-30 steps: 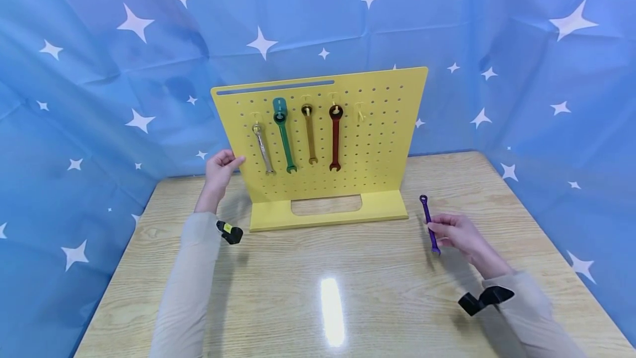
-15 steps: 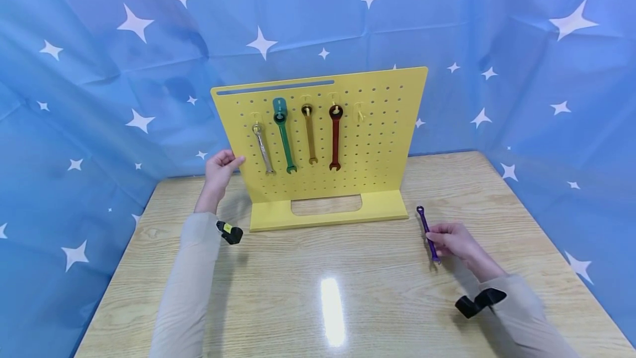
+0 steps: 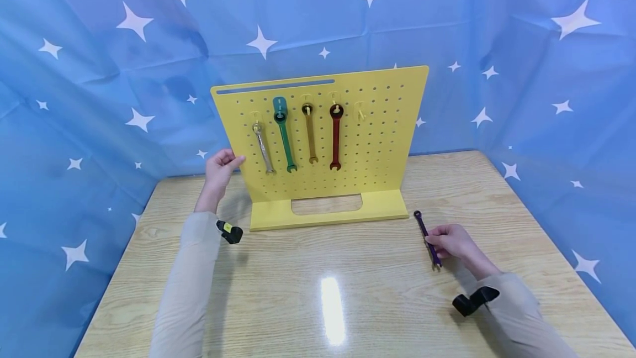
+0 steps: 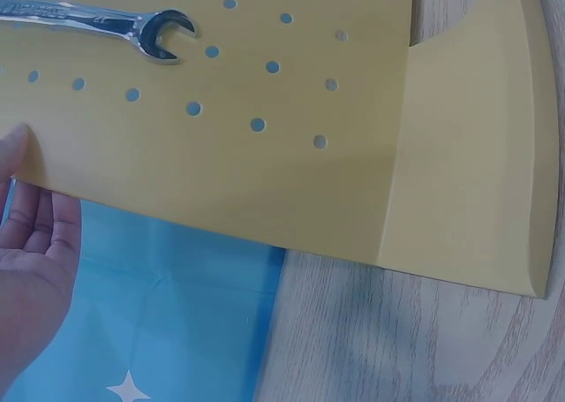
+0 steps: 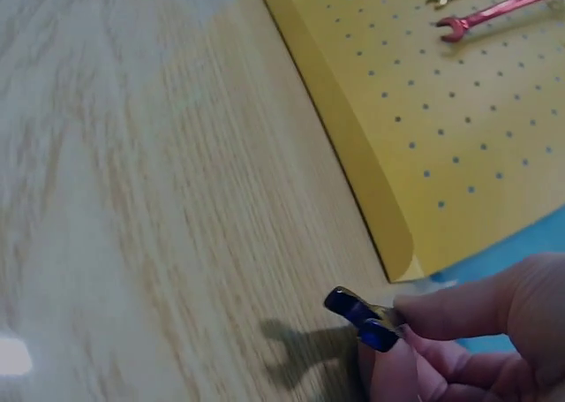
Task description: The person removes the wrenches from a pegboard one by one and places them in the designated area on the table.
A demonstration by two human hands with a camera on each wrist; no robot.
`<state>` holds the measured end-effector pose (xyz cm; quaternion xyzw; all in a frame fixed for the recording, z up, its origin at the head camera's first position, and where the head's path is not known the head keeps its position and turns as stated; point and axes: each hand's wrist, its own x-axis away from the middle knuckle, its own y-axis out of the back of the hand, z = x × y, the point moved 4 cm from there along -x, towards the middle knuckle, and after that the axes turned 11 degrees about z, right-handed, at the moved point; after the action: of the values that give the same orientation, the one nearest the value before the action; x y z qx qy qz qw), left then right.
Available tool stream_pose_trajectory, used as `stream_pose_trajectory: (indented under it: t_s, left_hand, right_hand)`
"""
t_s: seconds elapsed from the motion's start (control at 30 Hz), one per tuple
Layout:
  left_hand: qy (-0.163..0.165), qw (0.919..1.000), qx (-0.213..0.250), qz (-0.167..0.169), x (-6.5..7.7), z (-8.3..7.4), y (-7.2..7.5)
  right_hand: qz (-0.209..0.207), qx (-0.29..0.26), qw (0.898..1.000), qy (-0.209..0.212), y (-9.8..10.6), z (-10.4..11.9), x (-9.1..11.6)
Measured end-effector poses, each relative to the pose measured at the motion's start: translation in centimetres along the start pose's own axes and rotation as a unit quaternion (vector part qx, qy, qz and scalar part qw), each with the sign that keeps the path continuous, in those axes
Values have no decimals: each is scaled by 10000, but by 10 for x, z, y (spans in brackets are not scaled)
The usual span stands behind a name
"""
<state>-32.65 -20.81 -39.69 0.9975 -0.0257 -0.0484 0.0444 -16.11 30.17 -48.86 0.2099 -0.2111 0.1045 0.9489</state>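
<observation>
My left hand [image 3: 218, 173] grips the left edge of a yellow pegboard [image 3: 382, 153], thumb on the front face and fingers behind. My right hand [image 3: 452, 242] pinches a purple combination wrench [image 3: 422, 228] low over the table, right of the board's base; its open end [image 5: 353, 314] shows near the fingertips in the right wrist view. On the board's hooks hang a silver wrench [image 3: 263, 151], a green wrench [image 3: 285, 145], a gold wrench [image 3: 310, 137] and a red wrench [image 3: 335, 140]. Right of the red one, a yellow hook [image 3: 361, 115] holds nothing.
The board stands on a flat base [image 3: 330, 219] with a cutout, on a light wooden table [image 3: 278, 280]. A blue cloth with white stars [image 3: 308, 10] hangs behind and along the sides. Each wrist wears a black camera mount [image 3: 229, 232].
My right hand has moved slightly down and toward me with the purple wrench, whose ring end now leans a little further left. My left hand has stayed on the board's edge.
</observation>
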Motion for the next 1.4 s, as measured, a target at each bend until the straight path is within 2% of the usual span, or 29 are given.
stream_pose_trajectory:
  t_s: [0.23,0.6,0.77,1.0,1.2,1.4]
  left_hand:
    - [9,10000,-50,1,0,0,0]
    - [33,10000,-19,35,0,-2,-1]
    - [21,10000,34,78,1,-3,-2]
    - [57,10000,51,9,1,-2,-1]
    - [48,9999,118,51,0,-2,-1]
    - [69,9999,109,31,1,-3,-1]
  right_hand:
    - [-242,853,9961,-25,0,4,-2]
    - [-332,1396,9896,-79,2,8,-1]
    - [-592,1513,9860,378,4,16,1]
    - [-1102,1753,9720,1109,6,47,-2]
    - [-1130,1493,9687,1630,0,81,-6]
    - [-1063,1150,9705,1834,-9,111,-11]
